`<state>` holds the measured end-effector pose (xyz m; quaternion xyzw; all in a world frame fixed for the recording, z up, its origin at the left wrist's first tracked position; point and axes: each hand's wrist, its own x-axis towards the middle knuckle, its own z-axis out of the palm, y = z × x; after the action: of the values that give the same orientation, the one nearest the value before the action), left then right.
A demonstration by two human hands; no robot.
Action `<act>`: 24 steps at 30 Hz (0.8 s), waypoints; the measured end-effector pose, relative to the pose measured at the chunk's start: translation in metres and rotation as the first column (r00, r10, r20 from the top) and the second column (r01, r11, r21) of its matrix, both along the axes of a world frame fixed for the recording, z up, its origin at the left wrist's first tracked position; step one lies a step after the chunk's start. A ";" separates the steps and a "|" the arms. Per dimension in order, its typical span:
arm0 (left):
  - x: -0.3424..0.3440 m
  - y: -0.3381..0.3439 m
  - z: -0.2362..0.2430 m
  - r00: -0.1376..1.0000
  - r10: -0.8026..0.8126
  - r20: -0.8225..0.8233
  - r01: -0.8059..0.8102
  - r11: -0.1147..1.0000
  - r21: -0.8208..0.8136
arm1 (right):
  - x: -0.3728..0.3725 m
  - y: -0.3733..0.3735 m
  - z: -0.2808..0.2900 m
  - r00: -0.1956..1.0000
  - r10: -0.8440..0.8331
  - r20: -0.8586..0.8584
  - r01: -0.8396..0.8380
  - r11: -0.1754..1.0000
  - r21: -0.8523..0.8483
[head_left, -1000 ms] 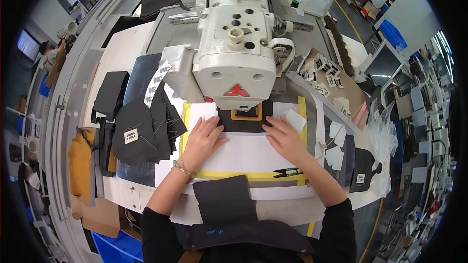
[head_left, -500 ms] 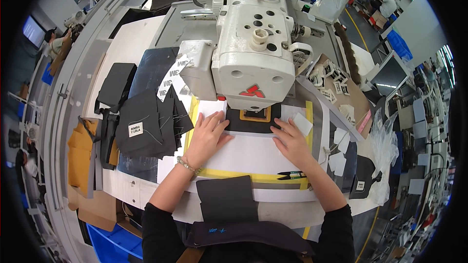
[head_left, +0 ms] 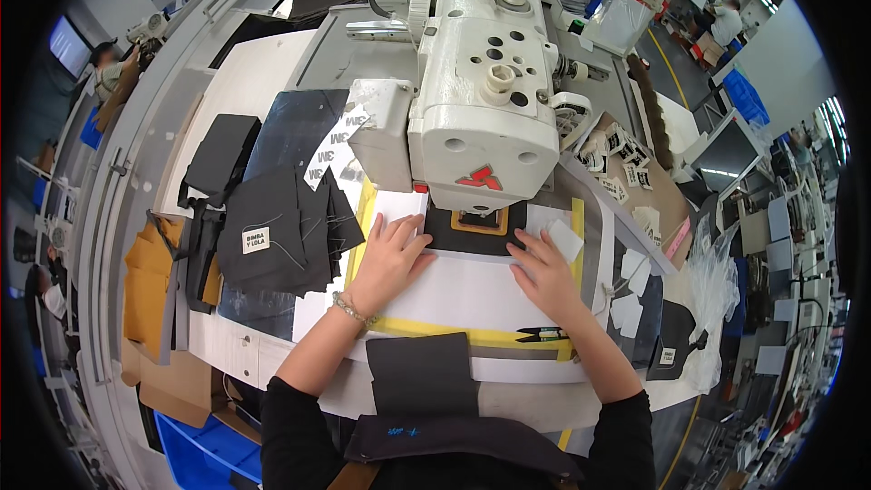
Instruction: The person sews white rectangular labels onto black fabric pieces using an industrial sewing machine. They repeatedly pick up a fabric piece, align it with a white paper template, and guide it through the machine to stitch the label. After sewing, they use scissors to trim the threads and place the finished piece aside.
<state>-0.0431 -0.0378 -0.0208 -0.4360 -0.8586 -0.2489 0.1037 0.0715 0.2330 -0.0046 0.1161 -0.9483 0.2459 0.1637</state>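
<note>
My left hand (head_left: 386,263), a beaded bracelet at its wrist, rests with fingers apart on a white template sheet (head_left: 467,295) bordered with yellow tape, its fingertips by the left edge of a black piece (head_left: 440,236). My right hand (head_left: 544,272) lies with fingers apart at that piece's right edge, near small white cards (head_left: 567,240). The white industrial sewing machine (head_left: 481,118) stands over the piece, with an orange-framed foot (head_left: 499,221) on it. Two dark pen-like tools (head_left: 542,334) lie below my right hand.
At left are black fabric pieces (head_left: 259,218), a black block (head_left: 218,154) and mustard pieces (head_left: 147,290). At right are a tray of labels (head_left: 631,181) and clear plastic (head_left: 712,290). A grey flap (head_left: 419,372) lies at the front edge. Co-workers (head_left: 113,73) (head_left: 726,23) are in the background.
The whole view has shifted, putting the machine farther right in the picture than a second ago. My hands stay beside the black piece, with only slight finger movement.
</note>
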 end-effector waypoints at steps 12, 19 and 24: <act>0.001 -0.001 0.001 1.000 0.003 0.002 -0.003 0.999 0.037 | 0.001 0.001 -0.001 1.000 -0.001 -0.008 0.001 1.000 0.007; 0.001 -0.001 0.003 0.999 0.009 -0.042 -0.007 0.999 0.050 | 0.005 0.001 0.005 1.000 -0.002 -0.027 0.006 0.993 0.122; 0.004 0.000 0.003 0.998 0.021 -0.059 -0.018 0.999 0.049 | 0.013 -0.002 0.010 0.991 -0.042 -0.126 0.081 0.945 0.318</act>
<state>-0.0392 -0.0379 -0.0182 -0.4321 -0.8530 -0.2556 0.1424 0.0848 0.2309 0.0050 0.1258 -0.9676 0.0749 0.2057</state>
